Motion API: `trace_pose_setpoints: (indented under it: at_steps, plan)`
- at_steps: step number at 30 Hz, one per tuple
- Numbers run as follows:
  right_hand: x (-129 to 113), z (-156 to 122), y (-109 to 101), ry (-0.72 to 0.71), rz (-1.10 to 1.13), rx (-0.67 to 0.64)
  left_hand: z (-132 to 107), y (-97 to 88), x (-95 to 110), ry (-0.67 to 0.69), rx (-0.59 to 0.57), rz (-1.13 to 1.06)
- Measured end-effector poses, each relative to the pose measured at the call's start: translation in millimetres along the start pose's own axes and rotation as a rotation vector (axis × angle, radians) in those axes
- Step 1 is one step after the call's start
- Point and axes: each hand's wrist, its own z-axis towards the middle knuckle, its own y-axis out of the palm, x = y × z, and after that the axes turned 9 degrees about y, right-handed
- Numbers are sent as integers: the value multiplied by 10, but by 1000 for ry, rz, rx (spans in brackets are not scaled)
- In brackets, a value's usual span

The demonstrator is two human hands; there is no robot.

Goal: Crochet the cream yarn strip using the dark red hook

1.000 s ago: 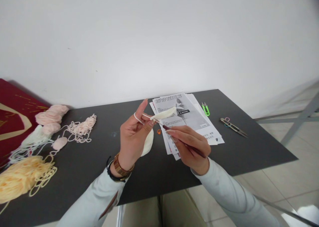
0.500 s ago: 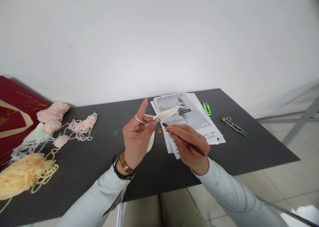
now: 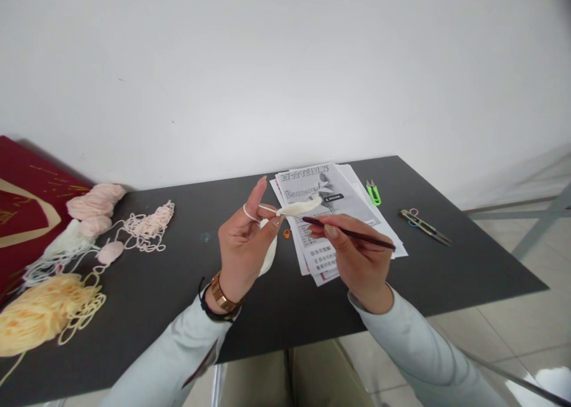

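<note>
Between thumb and fingers, my left hand point(image 3: 243, 240) pinches a cream crocheted piece point(image 3: 301, 207), which points right over the papers. A strand of white yarn loops around the raised index finger. More pale material point(image 3: 269, 257) hangs below the left hand, partly hidden by it. My right hand point(image 3: 363, 255) grips a dark crochet hook point(image 3: 357, 234) like a pencil. The hook's tip points left, close to the crocheted piece; whether a loop lies on it I cannot make out. An orange stitch marker point(image 3: 286, 234) shows just under the work.
Printed sheets point(image 3: 328, 258) lie on the dark table point(image 3: 178, 300). To the right are green thread snips point(image 3: 373, 193) and metal snips point(image 3: 425, 226). At left sit pink yarn point(image 3: 96, 207), tangled pale yarn point(image 3: 147, 227), yellow yarn point(image 3: 35, 315) and a red bag point(image 3: 27, 216).
My right hand has drawn back to the right with the hook, which now lies flatter. The crocheted piece has tilted slightly downward. My left hand stays nearly in place.
</note>
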Motion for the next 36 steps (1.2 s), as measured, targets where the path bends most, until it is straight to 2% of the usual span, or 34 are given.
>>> trace_pose_setpoints:
  at_steps: [7,11,14,18,20,23,25,29,32,36]
  plan:
    - [-12,44,-94,-56,-3,-26,1,21,-10,-8,-80,-6]
    - [-28,26,-96,-85,-73,-107,58,-42,20,-12,-250,101]
    - [-36,22,-95,-136,-113,-103,121,-116,76,64,-399,214]
    - [-51,38,-111,-226,-210,-143,174,-135,160,42,-429,292]
    - [-60,40,-116,-260,-268,-183,183,-105,203,-57,-401,268]
    - [-60,36,-114,-308,-342,-228,189,-53,252,-257,-300,205]
    - [-44,35,-115,-344,-382,-259,189,-34,255,-324,-238,194]
    - [7,29,-134,-393,-433,-357,169,-25,177,-302,-160,162]
    - [33,4,-144,-446,-496,-416,131,6,96,-267,-27,27]
    - [34,-43,-134,-559,-597,-419,50,89,49,-238,135,-166]
